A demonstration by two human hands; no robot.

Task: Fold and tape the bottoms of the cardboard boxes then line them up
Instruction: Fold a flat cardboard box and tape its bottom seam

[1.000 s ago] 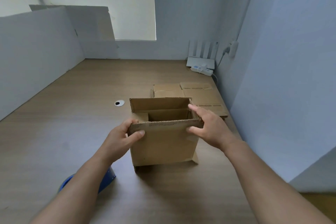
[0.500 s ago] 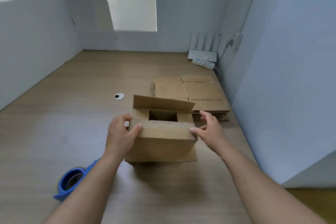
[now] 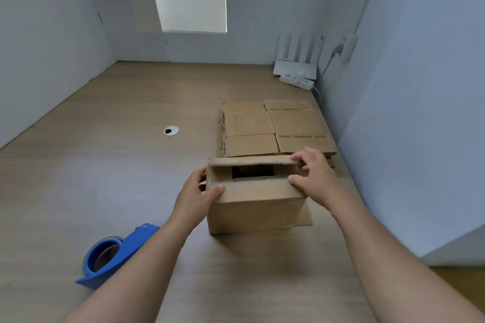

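The tape dispenser [image 3: 112, 257] lay behind and left of the left hand [image 3: 195, 196], which gripped the left top corner of the cardboard box [image 3: 254, 207]. Standing between both hands, the box looked light and stiff but easily creased, so best held at its corners. The right hand [image 3: 315, 178] pinched its two flaps towards each other.

Wooden table [image 3: 105, 178] — on it a cardboard box [image 3: 256, 211], flattened boxes [image 3: 273, 126], blue tape dispenser [image 3: 115, 254], router [image 3: 294, 67].

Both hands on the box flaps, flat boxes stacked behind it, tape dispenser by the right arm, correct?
No: the head view shows the tape dispenser by the left arm. The left hand and right hand are on the box flaps, with the flat boxes stacked behind it.
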